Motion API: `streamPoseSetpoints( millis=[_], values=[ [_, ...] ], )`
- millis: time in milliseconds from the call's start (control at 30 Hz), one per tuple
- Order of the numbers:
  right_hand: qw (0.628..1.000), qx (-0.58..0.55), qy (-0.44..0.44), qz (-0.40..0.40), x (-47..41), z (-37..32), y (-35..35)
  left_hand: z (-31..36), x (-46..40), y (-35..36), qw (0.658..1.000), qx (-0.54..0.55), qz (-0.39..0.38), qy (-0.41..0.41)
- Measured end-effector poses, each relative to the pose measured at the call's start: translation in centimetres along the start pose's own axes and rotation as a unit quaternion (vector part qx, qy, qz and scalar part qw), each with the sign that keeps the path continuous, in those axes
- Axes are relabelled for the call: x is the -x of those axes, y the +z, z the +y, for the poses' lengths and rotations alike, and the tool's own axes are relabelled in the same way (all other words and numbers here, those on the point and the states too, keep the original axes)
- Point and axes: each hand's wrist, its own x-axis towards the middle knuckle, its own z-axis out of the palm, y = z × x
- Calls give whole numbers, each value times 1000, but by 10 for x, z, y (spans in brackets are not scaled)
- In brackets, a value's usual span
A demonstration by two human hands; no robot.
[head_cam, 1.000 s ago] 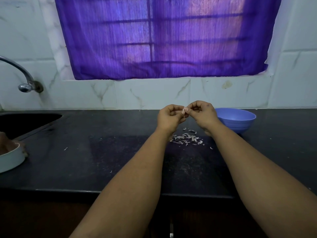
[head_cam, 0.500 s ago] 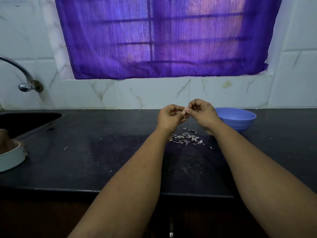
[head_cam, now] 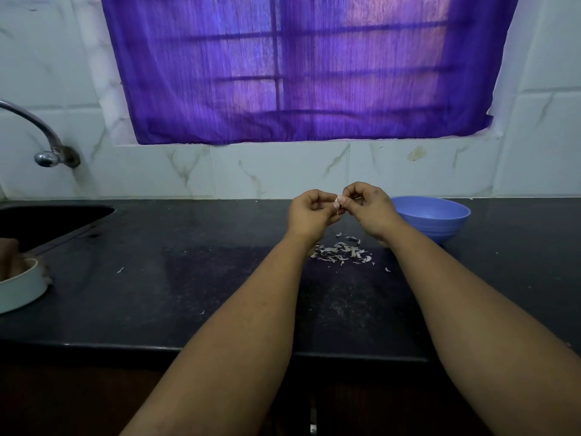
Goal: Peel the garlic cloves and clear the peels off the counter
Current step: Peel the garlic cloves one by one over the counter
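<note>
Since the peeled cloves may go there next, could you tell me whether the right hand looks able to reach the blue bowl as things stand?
Probably yes. The blue bowl sits on the counter just beside the right hand, with nothing visible between them. That hand is busy, though, pinching a garlic clove together with the left hand.

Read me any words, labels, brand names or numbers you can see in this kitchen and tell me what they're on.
None: no readable text shows anywhere in this view.
The blue bowl is plain, with no label or brand.
The tap, the purple curtain and the white dish carry no writing.
The wall tiles show only marble veining and a stain, not letters.
</note>
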Motion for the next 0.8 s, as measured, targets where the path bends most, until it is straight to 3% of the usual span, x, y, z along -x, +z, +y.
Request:
streamPoseSetpoints(
  millis=[367, 800],
  values=[
    [997, -51, 19, 47, 0, 0, 2, 1, 1, 1, 1000, 13, 2, -1],
    [1000, -21, 8, -11, 2, -4, -2, 3, 2, 3, 997, 61, -12, -39]
  ],
)
